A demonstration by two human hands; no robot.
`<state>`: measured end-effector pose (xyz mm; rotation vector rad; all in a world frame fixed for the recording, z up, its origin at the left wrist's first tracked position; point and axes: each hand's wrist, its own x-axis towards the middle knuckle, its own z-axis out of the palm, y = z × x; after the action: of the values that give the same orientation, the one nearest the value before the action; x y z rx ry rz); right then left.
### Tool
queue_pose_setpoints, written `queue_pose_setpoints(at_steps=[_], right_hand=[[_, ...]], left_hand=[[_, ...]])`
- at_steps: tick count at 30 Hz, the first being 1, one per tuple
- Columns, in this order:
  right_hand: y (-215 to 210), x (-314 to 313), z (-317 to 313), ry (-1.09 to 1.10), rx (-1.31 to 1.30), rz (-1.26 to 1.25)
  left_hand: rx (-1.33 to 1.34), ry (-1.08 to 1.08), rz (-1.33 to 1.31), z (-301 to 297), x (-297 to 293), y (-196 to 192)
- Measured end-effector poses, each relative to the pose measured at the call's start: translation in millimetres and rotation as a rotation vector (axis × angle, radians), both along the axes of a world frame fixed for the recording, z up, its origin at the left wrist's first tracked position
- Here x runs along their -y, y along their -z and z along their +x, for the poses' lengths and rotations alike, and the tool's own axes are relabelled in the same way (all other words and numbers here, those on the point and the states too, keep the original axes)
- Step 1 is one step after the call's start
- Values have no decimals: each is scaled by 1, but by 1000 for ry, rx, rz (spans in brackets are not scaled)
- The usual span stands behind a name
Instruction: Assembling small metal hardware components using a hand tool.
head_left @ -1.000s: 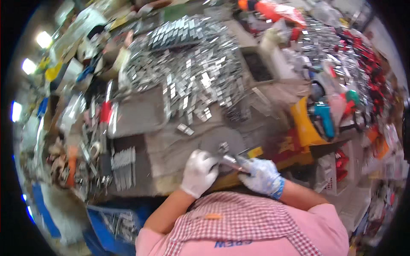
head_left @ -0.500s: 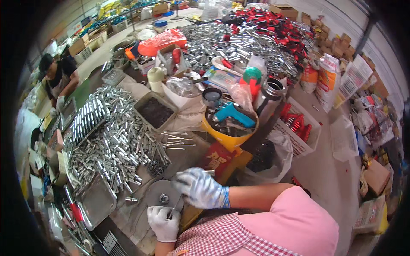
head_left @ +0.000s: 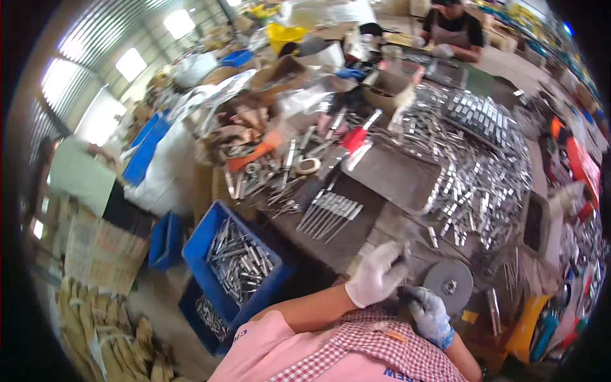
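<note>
My left hand (head_left: 377, 275), in a white glove, is raised at the table's near edge with its fingers curled. Whatever lies between them is blurred and too small to name. Just right of it, my right hand (head_left: 430, 316) wears a blue-and-white glove with dark fingertips, its fingers bent inward; their grip is partly hidden. Beside that hand lies a round grey disc (head_left: 435, 280) with a small ring-shaped metal part (head_left: 450, 286) on it. A silver tube (head_left: 494, 312) rests farther right. Several thin rods with silver sleeves (head_left: 331, 213) lie in a row beyond my left hand.
A metal tray (head_left: 394, 175) borders a big heap of silver tubes (head_left: 471, 184). Blue bins (head_left: 207, 245) with metal parts stand at the left, below table height. Tools and scraps (head_left: 280, 159) crowd the far left. A co-worker (head_left: 455, 32) sits across the table.
My view has swung to the left, bringing the blue bins and row of rods into sight. My right hand has come away from the silver tube and is close to my left hand.
</note>
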<state>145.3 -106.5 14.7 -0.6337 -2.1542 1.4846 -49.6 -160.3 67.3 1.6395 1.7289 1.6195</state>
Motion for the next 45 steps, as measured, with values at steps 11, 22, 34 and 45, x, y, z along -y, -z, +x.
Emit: queue_pose_setpoints(at_steps=[11,22,34,45], right_hand=[[6,-13,29,224,35,-86],[-58,-75,102,640,755,761],[-11,-122,131,507,1050,571],[-14,-125,125,514,1063,457]], left_hand=[[-610,-426,-804,-103,-43,60],[-495,-494,-783,-105,-44,34],[-569,98,-371,10,-102,61],[-959,246,-517,50,-145,70]])
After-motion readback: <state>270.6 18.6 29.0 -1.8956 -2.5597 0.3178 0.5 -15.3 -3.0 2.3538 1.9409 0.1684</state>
